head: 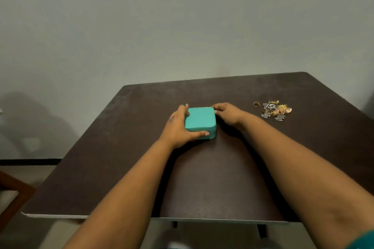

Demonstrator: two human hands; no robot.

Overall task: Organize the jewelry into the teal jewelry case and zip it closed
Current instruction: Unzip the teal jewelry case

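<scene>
A small teal jewelry case (200,120) lies closed on the dark brown table (141,168), near its middle. My left hand (178,127) wraps the case's left side, thumb along the front edge and fingers over the far left corner. My right hand (227,114) touches the case's far right corner with its fingertips; what the fingers pinch there is hidden. A pile of jewelry (276,110), silver, gold and copper pieces, lies to the right, with a gold ring (256,104) just left of it.
The table stands against a plain grey wall (182,26). A wooden chair part (12,190) shows at the lower left, beyond the table's left edge. The near edge runs across the lower frame.
</scene>
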